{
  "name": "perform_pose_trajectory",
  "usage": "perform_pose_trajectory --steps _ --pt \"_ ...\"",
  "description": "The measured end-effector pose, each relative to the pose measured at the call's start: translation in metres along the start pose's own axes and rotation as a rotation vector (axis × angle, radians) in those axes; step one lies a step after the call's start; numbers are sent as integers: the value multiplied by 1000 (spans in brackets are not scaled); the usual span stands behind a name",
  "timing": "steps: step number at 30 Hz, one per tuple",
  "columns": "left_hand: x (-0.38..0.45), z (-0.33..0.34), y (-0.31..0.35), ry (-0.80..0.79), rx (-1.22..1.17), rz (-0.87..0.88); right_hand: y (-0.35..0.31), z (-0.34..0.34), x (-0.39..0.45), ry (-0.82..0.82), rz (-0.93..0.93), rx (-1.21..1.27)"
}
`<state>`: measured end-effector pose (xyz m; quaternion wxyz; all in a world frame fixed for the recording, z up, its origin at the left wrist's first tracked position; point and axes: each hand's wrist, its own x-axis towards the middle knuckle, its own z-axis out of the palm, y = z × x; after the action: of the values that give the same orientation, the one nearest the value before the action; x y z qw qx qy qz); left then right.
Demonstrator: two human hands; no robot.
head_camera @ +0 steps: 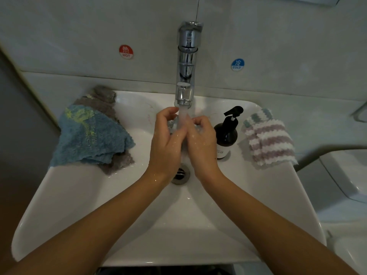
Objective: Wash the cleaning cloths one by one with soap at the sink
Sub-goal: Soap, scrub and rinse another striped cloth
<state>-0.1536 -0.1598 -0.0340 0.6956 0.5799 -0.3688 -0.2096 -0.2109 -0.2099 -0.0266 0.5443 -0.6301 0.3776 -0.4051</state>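
Soap bottle (227,133) stands just beside right hand (201,143).

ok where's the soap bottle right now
In the head view, the soap bottle stands on the sink rim, right of the faucet, between the right hand and the striped cloth.
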Motion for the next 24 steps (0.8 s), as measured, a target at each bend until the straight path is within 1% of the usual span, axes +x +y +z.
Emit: perform_pose_trajectory --steps 3,5,7,9,11,13,16,18,21,24 --pt "4 2 -5 69 72 -78 -2 3 -2 24 -40 34" --pt "9 0 -7 86 124 -213 -3 5 -4 41 -72 52" --pt "14 -1 -11 48 213 -354 -4 4 -4 68 -102 65" --pt "20 -2 -18 -33 318 -381 -4 4 -4 76 -133 54" --pt "23 -1 -21 -75 400 -350 -2 4 -3 61 -137 42" --pt "22 -2 -18 -42 427 -310 -1 4 -2 12 -99 73" --pt "17 -7 -11 78 278 -194 -2 2 -3 -66 -71 104" --pt "15 -10 -7 94 238 -101 -2 1 -4 -75 -48 73" --pt "13 -9 -3 82 208 12 2 2 -2 -110 18 59" --pt "10 -6 -5 19 206 62 3 3 0 -123 58 -6"
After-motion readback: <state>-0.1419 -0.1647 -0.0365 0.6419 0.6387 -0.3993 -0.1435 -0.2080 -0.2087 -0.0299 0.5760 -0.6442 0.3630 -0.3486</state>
